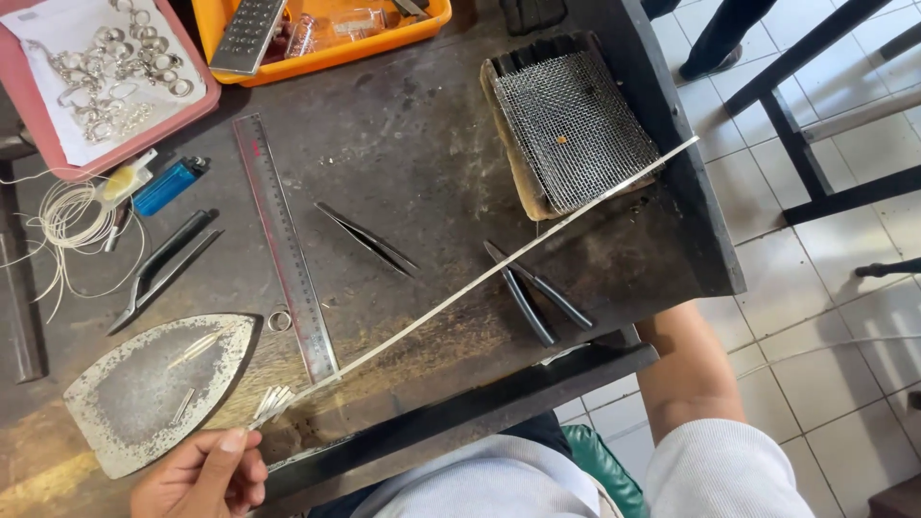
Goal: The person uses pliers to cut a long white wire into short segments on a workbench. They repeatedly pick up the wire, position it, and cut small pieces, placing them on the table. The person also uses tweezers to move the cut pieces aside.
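While the left hand (203, 472) at the bench's near edge pinches short silver metal pieces (271, 403), fingers closed, long thin silver strip (499, 267) lying diagonally toward the wire mesh pad (574, 129), right hand hidden below the bench.

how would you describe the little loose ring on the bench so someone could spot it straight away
Start at the long steel ruler lying on the dark workbench. Near its lower end, on its left edge, lies the small ring, between the ruler and the iron-shaped metal plate. It lies alone, unlike the heap of rings in the pink tray.
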